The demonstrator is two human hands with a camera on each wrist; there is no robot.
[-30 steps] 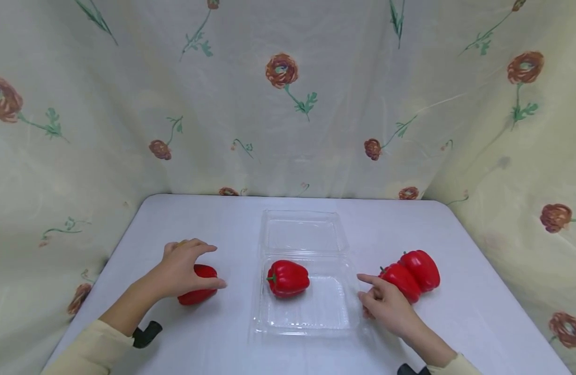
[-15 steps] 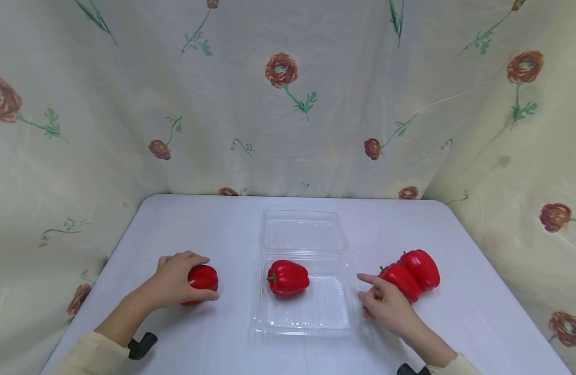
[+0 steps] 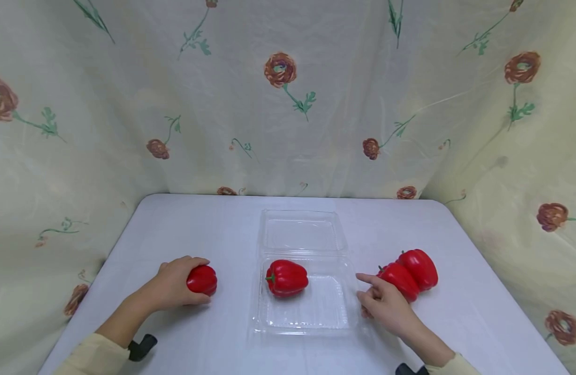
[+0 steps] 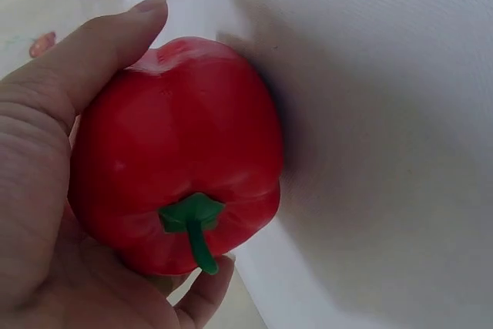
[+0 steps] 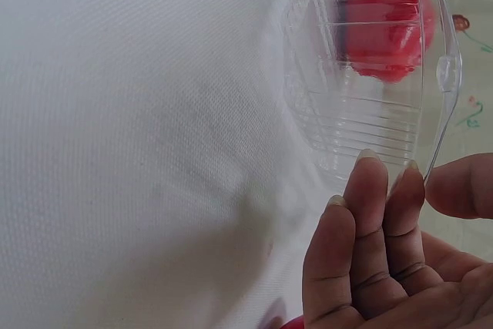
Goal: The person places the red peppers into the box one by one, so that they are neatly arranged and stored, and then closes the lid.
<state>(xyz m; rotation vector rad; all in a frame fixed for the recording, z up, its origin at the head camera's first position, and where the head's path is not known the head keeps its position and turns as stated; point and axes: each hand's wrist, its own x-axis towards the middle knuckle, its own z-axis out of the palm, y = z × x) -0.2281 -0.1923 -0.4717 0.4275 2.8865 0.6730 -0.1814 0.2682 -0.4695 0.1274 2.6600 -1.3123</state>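
Observation:
My left hand [image 3: 171, 285] grips a red bell pepper [image 3: 203, 280] on the left of the table, thumb on the near side and fingers on the far side. In the left wrist view, the pepper [image 4: 181, 148] shows its green stem, with thumb and fingers wrapped around it. A clear plastic clamshell container [image 3: 336, 312] lies with its lid back at the centre, one red bell pepper [image 3: 288, 278] inside. My right hand [image 3: 386, 308] is at the container's right edge, index finger extended, the others loosely bent. In the right wrist view, its fingertips [image 5: 366, 190] are right at the rim.
Two more red bell peppers [image 3: 419, 270] lie side by side just beyond the right hand, partly hidden by it. The white table [image 3: 212, 219] is enclosed by a flower-patterned curtain [image 3: 334, 104] at the back and sides.
My left hand has come down over the left bell pepper and closed its thumb and fingers around it. The right hand has stayed by the container.

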